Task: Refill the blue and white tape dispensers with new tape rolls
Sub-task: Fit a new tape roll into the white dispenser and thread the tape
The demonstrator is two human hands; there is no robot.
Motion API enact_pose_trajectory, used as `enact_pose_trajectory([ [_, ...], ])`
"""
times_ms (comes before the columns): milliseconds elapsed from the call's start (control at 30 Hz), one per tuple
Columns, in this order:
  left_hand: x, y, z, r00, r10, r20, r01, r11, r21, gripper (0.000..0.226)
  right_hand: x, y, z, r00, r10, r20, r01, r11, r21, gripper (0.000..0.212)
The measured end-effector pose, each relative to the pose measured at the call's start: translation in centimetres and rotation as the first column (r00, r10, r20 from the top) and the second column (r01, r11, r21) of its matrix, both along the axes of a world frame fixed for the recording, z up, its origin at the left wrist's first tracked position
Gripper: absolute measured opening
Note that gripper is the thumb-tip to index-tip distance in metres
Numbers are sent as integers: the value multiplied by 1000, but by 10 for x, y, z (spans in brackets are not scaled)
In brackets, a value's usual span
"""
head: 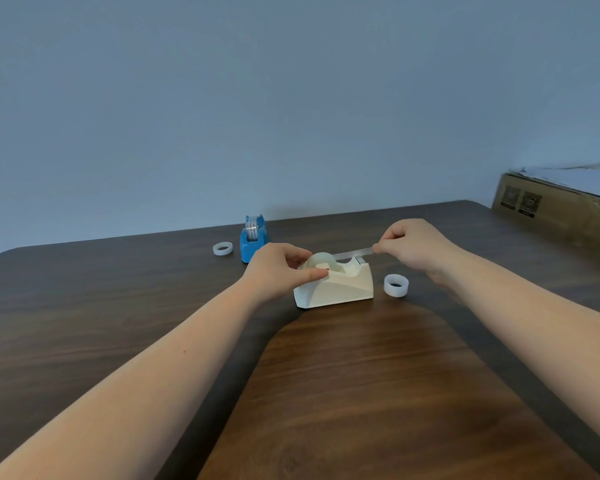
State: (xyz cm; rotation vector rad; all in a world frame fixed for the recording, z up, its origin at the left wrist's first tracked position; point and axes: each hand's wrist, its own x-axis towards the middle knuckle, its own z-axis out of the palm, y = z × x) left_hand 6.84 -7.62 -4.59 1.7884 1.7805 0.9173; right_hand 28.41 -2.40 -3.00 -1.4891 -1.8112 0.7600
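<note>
A white tape dispenser (340, 289) stands mid-table with a clear tape roll (323, 260) seated in it. My left hand (281, 268) grips the dispenser's left end at the roll, thumb on its near side. My right hand (413, 247) pinches the free end of a tape strip (354, 252) stretched from the roll over the cutter. Behind and to the left stands the blue tape dispenser (253, 239), a roll inside it. A small pale ring (222, 248) lies left of the blue one. Another ring (396, 285) stands right of the white one.
The dark wooden table (361, 393) ends at a plain grey wall. A cardboard box (561, 209) with papers on top sits at the table's far right corner, behind my right hand.
</note>
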Motion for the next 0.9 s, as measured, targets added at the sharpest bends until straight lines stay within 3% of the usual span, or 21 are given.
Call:
enact_pose_trajectory([
  [733,1,0,-4,999,23,48,-24,1000,18,49,-9,5,-26,988,9,151,1,998,-68,15],
  [900,2,-1,-4,999,50,20,-50,998,31,48,-11,7,-24,954,-23,300,31,999,-23,17],
])
